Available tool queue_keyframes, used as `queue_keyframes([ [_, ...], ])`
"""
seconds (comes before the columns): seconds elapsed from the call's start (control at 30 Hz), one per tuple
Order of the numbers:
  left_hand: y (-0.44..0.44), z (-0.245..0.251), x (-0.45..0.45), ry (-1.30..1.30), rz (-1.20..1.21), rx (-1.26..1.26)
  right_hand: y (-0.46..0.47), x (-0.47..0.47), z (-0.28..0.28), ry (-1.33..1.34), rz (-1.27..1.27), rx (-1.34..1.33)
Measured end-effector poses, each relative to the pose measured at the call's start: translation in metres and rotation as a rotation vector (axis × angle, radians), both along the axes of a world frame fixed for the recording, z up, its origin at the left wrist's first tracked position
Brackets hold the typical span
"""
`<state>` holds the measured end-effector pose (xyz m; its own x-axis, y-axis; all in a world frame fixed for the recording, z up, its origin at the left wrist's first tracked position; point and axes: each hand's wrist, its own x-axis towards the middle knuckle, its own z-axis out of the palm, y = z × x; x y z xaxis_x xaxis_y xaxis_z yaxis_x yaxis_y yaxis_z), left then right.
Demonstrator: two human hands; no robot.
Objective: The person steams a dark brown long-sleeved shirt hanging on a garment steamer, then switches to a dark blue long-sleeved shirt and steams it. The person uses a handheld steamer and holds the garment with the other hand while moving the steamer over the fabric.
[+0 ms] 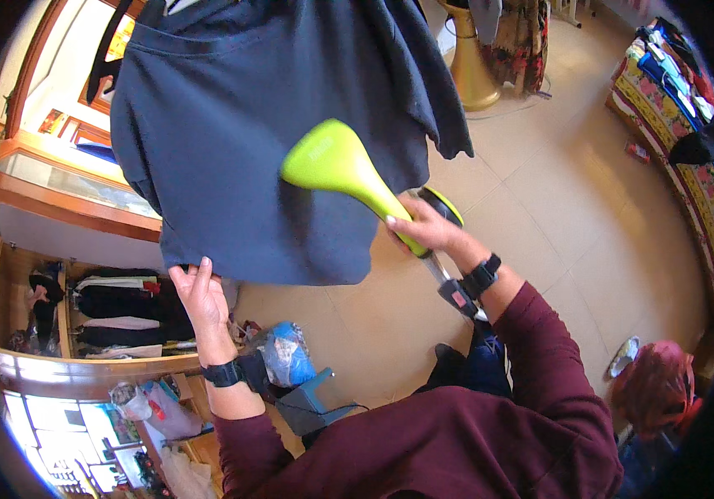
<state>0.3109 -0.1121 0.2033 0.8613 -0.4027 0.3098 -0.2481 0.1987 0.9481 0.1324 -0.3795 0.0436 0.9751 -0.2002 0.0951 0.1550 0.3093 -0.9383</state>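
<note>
A dark blue-grey garment (pixel 232 125) hangs in front of me, its lower edge falling towards my body. My left hand (pixel 201 293) grips the hem at its left corner, thumb on the near side. In my right hand (pixel 422 224) is the handle of a lime-green garment steamer (pixel 338 162), whose broad head lies over the middle of the cloth. Whether the steaming face touches the fabric is hidden. A hose (pixel 435 268) runs down from the handle beside my wrist. Black bands are strapped round both wrists.
An open wardrobe (pixel 120 312) full of hung clothes stands at left. Near its foot sit a blue plastic bag (pixel 286 355) and a blue-grey stool (pixel 310 402). A sofa (pixel 681 143) heaped with clothes lines the right. A gold stand (pixel 472 68) rises behind the garment; a red bag (pixel 656 387) lies at lower right.
</note>
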Motion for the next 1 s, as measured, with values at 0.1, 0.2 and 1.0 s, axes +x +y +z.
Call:
queue_keyframes([
  [0.1, 0.002, -0.006, 0.001, -0.059, -0.038, 0.029, -0.006, 0.029, 0.019, -0.22, 0.044, -0.005],
  [0.2, 0.01, -0.006, 0.009, -0.019, 0.024, 0.144, -0.003, 0.045, 0.003, -0.155, 0.037, -0.094],
  [1.0, 0.019, -0.02, 0.037, -0.224, 0.085, 0.292, 0.045, 0.014, -0.136, 0.479, 0.02, -0.252],
])
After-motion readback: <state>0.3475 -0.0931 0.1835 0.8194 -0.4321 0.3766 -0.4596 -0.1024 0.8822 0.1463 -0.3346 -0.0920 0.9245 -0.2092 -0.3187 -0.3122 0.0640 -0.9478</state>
